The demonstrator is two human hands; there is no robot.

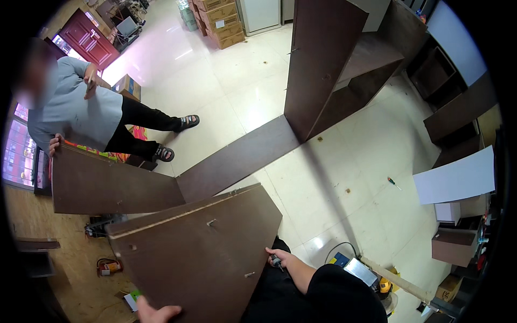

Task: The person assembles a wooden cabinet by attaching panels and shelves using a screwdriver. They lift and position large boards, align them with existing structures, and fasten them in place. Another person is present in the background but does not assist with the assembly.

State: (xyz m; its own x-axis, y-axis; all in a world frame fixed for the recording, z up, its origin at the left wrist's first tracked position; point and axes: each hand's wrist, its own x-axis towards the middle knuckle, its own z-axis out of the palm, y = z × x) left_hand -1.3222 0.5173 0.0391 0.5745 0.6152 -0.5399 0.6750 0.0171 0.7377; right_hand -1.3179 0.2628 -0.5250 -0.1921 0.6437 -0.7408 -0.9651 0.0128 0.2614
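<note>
My left hand grips the lower edge of a dark brown board, its thumb lying on the face. The board is tilted up in front of me; small metal pegs stick out of its face. My right hand, beside the board's right edge, is closed around a short dark tool, whose exact kind I cannot make out. Beyond the board, an upright brown panel meets a long flat panel on the floor. That one runs to a tall brown cabinet frame.
A person at left rests one hand on the upright panel and holds a phone-like object. A screwdriver lies on the tiles at right. Near my right arm are a metal box and a yellow power tool. Cartons stand at the back.
</note>
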